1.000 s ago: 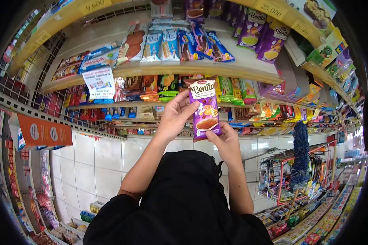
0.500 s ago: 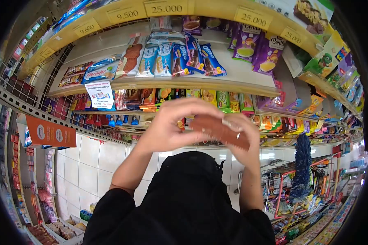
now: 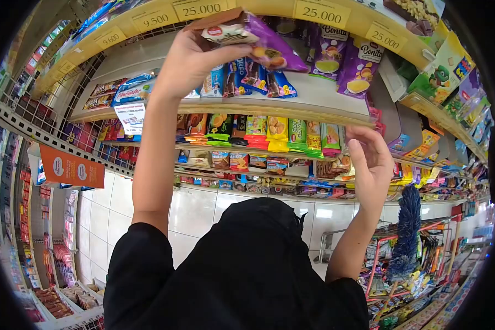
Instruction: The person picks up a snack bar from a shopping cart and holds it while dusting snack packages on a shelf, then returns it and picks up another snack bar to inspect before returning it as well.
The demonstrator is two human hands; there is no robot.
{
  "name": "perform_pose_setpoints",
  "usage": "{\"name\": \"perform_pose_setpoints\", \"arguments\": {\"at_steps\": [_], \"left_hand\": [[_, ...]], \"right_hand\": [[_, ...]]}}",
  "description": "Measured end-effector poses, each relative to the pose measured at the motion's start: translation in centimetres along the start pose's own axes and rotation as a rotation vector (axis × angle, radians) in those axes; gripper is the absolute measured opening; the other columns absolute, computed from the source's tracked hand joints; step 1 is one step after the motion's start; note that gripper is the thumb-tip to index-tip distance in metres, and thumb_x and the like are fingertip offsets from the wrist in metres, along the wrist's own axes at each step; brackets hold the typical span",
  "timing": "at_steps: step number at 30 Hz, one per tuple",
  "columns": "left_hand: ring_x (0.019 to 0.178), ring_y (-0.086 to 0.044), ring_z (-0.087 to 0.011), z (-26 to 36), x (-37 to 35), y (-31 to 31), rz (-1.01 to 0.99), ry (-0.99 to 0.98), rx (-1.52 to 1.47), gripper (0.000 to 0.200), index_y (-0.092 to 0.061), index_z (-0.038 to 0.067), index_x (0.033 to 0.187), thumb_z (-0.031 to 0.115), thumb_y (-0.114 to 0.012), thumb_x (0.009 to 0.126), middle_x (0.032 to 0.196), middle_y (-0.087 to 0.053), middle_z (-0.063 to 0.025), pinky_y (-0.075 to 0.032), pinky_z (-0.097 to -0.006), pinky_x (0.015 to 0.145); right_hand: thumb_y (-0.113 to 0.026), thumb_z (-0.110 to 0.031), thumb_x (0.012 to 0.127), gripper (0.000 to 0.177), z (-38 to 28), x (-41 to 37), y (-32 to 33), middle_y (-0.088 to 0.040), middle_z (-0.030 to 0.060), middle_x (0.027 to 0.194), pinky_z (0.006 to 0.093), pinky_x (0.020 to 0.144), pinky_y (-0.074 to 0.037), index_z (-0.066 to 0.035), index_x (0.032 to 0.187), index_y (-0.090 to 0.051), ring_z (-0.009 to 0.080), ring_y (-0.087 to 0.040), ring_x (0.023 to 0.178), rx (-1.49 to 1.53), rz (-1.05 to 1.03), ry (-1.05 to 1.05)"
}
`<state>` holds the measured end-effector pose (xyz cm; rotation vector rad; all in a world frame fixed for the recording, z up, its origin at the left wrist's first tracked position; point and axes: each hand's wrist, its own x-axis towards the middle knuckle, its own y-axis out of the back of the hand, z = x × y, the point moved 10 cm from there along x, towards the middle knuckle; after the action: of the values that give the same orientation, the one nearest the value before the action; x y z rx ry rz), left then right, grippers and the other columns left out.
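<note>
My left hand (image 3: 190, 58) is raised high and grips a purple Bonita snack pack (image 3: 253, 38) by its brown top end. The pack lies almost flat in front of the upper shelf (image 3: 313, 99), close to the other purple Bonita packs (image 3: 346, 60) standing there. Lower and to the right, my right hand (image 3: 371, 162) holds nothing, fingers loosely spread, in front of the rows of small colourful biscuit packs (image 3: 280, 135).
Yellow price strips reading 25.000 (image 3: 322, 12) run along the shelf edge above. Blue biscuit packs (image 3: 253, 77) stand on the upper shelf. A wire rack (image 3: 379, 258) with a blue feather duster (image 3: 407, 220) stands at the right. An orange sign (image 3: 71, 168) hangs at the left.
One second ago both hands held the pack upright at chest height. My left hand has since lifted it alone up to the top shelf; my right hand has let go and dropped aside.
</note>
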<state>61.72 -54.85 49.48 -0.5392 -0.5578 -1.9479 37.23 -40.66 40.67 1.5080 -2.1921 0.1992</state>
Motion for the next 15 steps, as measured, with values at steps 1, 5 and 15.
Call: {"name": "perform_pose_setpoints", "arguments": {"at_steps": [1,5,15], "left_hand": [[0.091,-0.06,-0.0142,-0.6,0.4,0.7,0.0,0.008,0.095,0.034,-0.057,-0.003,0.106,0.0,-0.067,0.073,0.098,-0.064,-0.0081,-0.047,-0.0285,0.083],[0.093,-0.06,-0.016,-3.4,1.3,2.2,0.069,0.113,0.262,0.032,-0.058,0.0,0.106,0.0,-0.062,0.075,0.099,-0.064,-0.0094,-0.047,-0.0284,0.084],[0.086,-0.061,-0.0177,-10.9,8.5,2.7,-0.093,0.113,0.452,0.028,-0.061,0.003,0.104,0.017,-0.062,0.08,0.097,-0.065,-0.0085,-0.048,-0.0288,0.076]], "right_hand": [[-0.063,-0.009,0.082,0.021,0.6,-0.1,0.4,-0.061,0.007,0.095,0.0257,0.078,-0.045,0.002,0.1,-0.058,0.0132,-0.056,0.088,0.014,-0.004,-0.033],[-0.062,-0.01,0.083,0.018,1.2,-0.2,1.0,-0.061,0.006,0.092,0.0245,0.074,-0.045,0.002,0.097,-0.059,0.0112,-0.056,0.083,-0.038,-0.013,-0.043],[-0.063,-0.021,0.078,0.028,-4.9,7.9,-7.5,-0.064,0.0134,0.087,0.032,0.072,-0.047,0.003,0.092,-0.06,0.0245,-0.062,0.08,-0.395,-0.298,0.242]]}}
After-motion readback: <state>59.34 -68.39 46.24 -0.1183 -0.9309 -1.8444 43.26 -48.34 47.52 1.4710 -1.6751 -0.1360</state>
